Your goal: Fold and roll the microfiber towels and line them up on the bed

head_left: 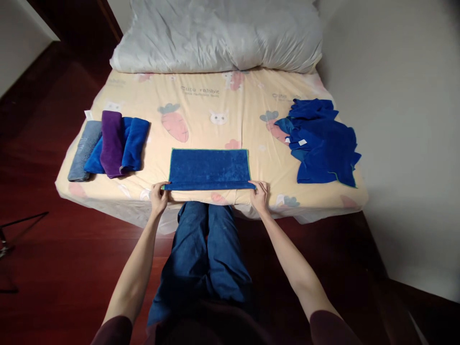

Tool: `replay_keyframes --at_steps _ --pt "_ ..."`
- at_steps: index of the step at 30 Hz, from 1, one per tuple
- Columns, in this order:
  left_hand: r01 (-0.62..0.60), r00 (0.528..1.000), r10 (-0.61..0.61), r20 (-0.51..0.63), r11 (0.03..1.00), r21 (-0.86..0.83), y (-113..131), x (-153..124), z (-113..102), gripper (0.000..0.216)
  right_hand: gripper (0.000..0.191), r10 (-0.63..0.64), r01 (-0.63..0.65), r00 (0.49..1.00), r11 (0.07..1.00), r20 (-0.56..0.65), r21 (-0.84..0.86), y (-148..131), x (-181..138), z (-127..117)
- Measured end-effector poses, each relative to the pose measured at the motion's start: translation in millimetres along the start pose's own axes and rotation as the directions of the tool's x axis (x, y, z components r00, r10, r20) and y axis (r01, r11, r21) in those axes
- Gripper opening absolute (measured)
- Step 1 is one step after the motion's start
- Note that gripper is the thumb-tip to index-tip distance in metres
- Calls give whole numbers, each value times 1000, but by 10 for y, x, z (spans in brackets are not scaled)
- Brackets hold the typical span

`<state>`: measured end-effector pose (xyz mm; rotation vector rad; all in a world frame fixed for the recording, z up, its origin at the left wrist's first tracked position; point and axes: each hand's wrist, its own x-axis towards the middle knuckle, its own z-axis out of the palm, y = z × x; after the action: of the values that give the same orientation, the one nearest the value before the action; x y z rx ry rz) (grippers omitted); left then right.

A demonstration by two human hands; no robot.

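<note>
A dark blue towel (209, 168) lies flat in a folded rectangle at the near edge of the bed (215, 103). My left hand (158, 197) pinches its near left corner, fingers closed on the cloth. My right hand (260, 195) grips the near right corner in the same way. Both arms reach forward over my knees in blue jeans.
Rolled towels (111, 143) in grey, blue and purple lie side by side at the bed's left. A loose heap of blue towels (321, 141) sits at the right. A grey duvet (219, 36) is bunched at the far end. A white wall runs along the right, dark wooden floor on the left.
</note>
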<state>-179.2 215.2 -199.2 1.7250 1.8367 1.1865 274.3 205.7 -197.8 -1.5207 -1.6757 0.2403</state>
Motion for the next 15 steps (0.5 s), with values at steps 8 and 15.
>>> replay_keyframes --at_steps 8,15 --pt "110 994 -108 -32 992 59 -54 25 32 25 36 172 -174 979 985 -105 -2 20 3 59" --pt "149 987 -144 -67 986 75 -84 36 71 27 37 254 -246 960 966 -121 80 67 17 136"
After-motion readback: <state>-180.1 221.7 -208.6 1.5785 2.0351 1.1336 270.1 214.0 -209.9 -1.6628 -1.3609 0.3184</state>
